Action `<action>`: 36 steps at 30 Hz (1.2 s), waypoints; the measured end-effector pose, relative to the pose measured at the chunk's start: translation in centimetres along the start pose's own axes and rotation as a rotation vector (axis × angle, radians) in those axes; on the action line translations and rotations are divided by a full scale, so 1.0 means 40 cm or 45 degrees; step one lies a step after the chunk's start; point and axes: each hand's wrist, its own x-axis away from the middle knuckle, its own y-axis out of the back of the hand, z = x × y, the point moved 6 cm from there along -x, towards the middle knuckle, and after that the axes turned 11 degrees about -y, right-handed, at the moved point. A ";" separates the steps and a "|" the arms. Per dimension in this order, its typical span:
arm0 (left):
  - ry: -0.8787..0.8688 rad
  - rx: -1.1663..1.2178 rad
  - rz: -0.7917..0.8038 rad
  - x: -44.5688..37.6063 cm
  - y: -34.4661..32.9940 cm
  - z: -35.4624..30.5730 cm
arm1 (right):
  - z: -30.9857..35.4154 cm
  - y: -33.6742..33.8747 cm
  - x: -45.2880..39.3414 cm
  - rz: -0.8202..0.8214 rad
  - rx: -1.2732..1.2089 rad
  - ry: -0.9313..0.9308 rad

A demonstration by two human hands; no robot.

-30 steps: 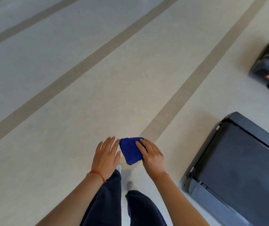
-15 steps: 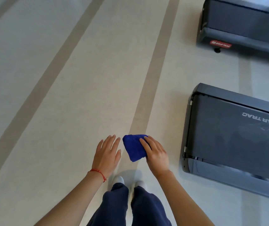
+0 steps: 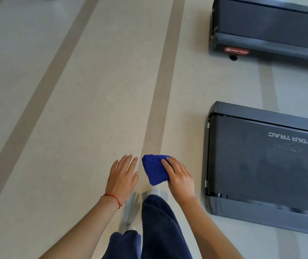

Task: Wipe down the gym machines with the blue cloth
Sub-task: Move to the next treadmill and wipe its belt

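Swinging round now, the view has brought both treadmills further in than half a second ago, and the person's stride has carried on, one white-socked foot forward. Start at the grip: the right hand (image 3: 179, 179) holds the folded blue cloth (image 3: 155, 170), fingers laid over its near edge and the thumb hidden beneath, so it looks like a pinch from both sides. The left hand (image 3: 124, 177) floats just beside the cloth, fingers straight and relaxed, touching nothing. Cloth is out in front of the body, above the floor (image 3: 74, 109), not yet on any machine. Just to the right sits the near treadmill (image 3: 265, 161), its dark belt showing pale smudges, and the far treadmill (image 3: 269, 28) lies beyond it. My call: this is the approach, no wiping begun. To do it well, step in square to the near deck, flatten the cloth under the palm, and run long overlapping passes along the belt and side rails.
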 end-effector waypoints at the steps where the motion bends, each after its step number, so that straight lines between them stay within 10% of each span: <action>1: -0.011 -0.005 -0.005 -0.032 0.004 -0.003 | -0.015 0.004 -0.027 0.017 -0.010 -0.011; 36: -0.628 -0.099 0.074 -0.996 0.237 0.070 | -0.281 0.051 -0.757 -0.291 0.089 -0.526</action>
